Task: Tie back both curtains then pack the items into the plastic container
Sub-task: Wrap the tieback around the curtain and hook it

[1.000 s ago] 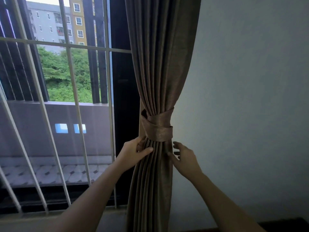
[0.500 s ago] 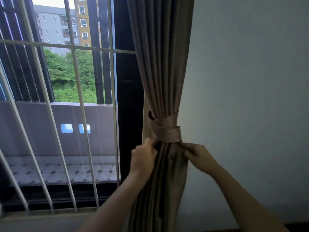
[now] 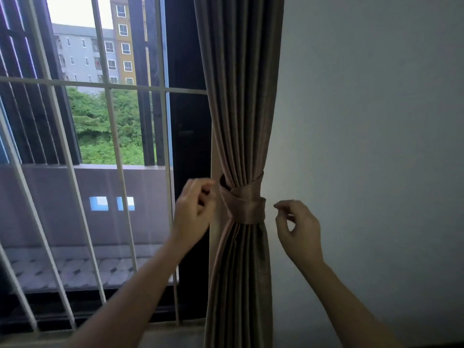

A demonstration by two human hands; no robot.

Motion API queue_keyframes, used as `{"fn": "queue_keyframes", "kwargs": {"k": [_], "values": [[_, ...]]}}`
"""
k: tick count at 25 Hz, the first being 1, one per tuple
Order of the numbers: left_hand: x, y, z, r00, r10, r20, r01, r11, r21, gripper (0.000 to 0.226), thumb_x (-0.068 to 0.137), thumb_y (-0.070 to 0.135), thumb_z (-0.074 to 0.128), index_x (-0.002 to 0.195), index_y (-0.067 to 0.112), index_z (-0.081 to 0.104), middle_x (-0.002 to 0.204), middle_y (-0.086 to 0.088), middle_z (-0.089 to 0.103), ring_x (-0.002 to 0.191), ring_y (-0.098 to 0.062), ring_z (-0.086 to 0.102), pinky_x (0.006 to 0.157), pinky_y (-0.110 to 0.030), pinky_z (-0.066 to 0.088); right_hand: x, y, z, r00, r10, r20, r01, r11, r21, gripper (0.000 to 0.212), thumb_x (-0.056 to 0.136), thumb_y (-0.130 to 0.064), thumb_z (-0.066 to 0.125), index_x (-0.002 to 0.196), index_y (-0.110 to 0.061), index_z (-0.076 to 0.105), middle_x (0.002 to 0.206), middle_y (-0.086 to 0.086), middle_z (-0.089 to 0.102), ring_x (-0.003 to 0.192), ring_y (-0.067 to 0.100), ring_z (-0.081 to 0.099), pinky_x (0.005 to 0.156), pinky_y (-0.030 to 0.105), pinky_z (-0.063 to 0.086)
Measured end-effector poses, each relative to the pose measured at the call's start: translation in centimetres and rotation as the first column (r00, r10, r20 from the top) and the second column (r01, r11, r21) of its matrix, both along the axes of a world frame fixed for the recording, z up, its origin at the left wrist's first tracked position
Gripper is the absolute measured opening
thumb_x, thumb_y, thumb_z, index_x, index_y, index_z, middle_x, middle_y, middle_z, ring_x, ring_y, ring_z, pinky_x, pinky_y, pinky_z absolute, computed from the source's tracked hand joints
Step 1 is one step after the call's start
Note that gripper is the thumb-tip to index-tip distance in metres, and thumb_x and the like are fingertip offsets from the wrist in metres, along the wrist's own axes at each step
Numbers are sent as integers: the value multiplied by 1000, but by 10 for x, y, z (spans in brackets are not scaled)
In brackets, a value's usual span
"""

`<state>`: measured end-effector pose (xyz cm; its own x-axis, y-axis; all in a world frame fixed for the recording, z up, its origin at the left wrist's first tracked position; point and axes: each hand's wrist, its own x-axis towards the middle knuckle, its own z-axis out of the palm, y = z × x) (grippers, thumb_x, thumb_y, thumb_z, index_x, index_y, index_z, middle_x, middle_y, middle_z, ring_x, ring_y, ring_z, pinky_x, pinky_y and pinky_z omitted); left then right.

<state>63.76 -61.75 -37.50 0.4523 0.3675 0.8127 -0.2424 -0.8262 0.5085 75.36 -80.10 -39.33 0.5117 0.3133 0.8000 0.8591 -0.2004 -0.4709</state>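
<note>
A brown curtain hangs gathered at the window's right edge, cinched at mid height by a matching fabric tieback wrapped and crossed around it. My left hand hovers just left of the tieback, fingers loosely curled, holding nothing. To the right of the tieback my right hand floats a short gap away, fingers loosely curled, thumb and forefinger close together, with nothing in them. Neither hand touches the fabric. No plastic container or other items are in view.
A window with white bars fills the left half, with a dark frame beside the curtain. A plain pale wall lies to the right. A sill runs along the bottom edge.
Both hands gripped the curtain folds below the tieback half a second ago. They have let go and moved up and outward to either side of the tieback.
</note>
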Motion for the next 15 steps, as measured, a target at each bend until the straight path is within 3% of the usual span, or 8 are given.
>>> {"fn": "queue_keyframes", "kwargs": {"k": [1, 3, 6, 9, 12, 15], "values": [[0, 13, 16, 999, -19, -44, 22, 998, 66, 24, 84, -5, 56, 104, 5, 62, 99, 11, 51, 78, -2, 56, 61, -8, 46, 2, 2, 14, 991, 36, 130, -36, 999, -6, 19, 85, -2, 55, 98, -9, 66, 92, -4, 64, 85, 5, 59, 78, 23, 51], [1, 31, 38, 973, -91, -213, 142, 961, 239, 23, 82, 7, 56, 103, 8, 65, 106, 6, 54, 82, -6, 56, 69, -9, 45, 8, 9, 51, 953, 125, 276, -82, 983, -163, 19, 88, -8, 54, 101, -12, 67, 96, 0, 66, 88, 10, 59, 79, 22, 48], [10, 44, 51, 923, -75, -377, 244, 872, 424, 27, 82, 29, 62, 103, 14, 68, 101, 9, 57, 90, -3, 54, 81, -15, 45, 17, 21, 94, 937, 152, 314, 15, 881, -472, 21, 90, -24, 57, 106, -15, 67, 104, 5, 63, 93, 22, 60, 75, 31, 47], [22, 47, 53, 889, -39, -456, 259, 865, 430, 23, 84, 30, 68, 101, 15, 69, 102, 6, 58, 92, -7, 55, 84, -27, 50, 19, 32, 108, 925, 118, 362, 147, 766, -625, 24, 88, -37, 58, 102, -20, 67, 109, 2, 57, 95, 22, 58, 66, 27, 37], [25, 42, 45, 919, -57, -391, 225, 889, 399, 24, 85, 25, 67, 105, 12, 68, 101, 5, 56, 88, -9, 56, 80, -23, 48, 16, 36, 110, 921, 58, 386, 228, 722, -653, 27, 89, -38, 54, 106, -20, 66, 112, 2, 57, 99, 24, 58, 68, 28, 38], [24, 41, 46, 895, 15, -445, 238, 829, 506, 26, 86, 21, 65, 109, 8, 66, 103, 0, 58, 91, -12, 55, 82, -25, 44, 8, 40, 109, 934, 30, 355, 242, 680, -692, 28, 91, -38, 50, 107, -19, 65, 111, 4, 58, 99, 28, 59, 70, 32, 40]]}}
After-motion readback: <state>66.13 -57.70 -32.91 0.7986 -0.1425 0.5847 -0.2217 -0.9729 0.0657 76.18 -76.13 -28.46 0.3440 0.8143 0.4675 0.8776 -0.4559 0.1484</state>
